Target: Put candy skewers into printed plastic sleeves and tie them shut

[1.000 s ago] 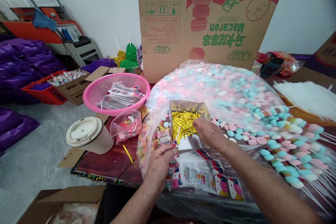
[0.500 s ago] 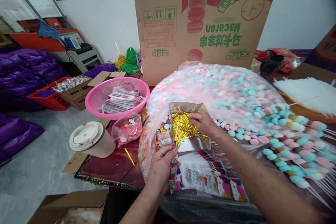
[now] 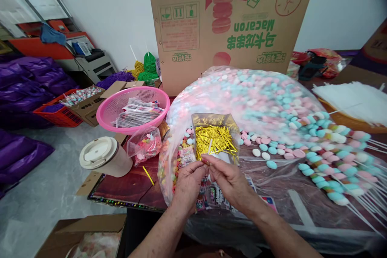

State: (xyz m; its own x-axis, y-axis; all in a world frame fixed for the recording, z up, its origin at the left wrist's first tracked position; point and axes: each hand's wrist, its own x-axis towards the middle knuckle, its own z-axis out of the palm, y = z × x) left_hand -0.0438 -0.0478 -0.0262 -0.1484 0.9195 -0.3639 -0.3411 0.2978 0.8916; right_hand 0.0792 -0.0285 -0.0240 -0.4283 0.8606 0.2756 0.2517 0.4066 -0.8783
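My right hand [image 3: 230, 178] has left the bag of gold twist ties [image 3: 215, 140] and come back to meet my left hand [image 3: 190, 181]. Both pinch one twist tie [image 3: 206, 162] at the neck of a packed candy skewer bag [image 3: 200, 187], fingertips together, above the worktop [image 3: 130, 187].

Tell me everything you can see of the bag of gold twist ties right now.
The bag of gold twist ties is a small clear plastic pouch, open at the top, lying tilted on the big clear bag of pink and blue candy. Thin shiny gold strips fill its middle in a loose heap. Its lower edge sits just above the left hand and right hand, whose fingertips meet there.
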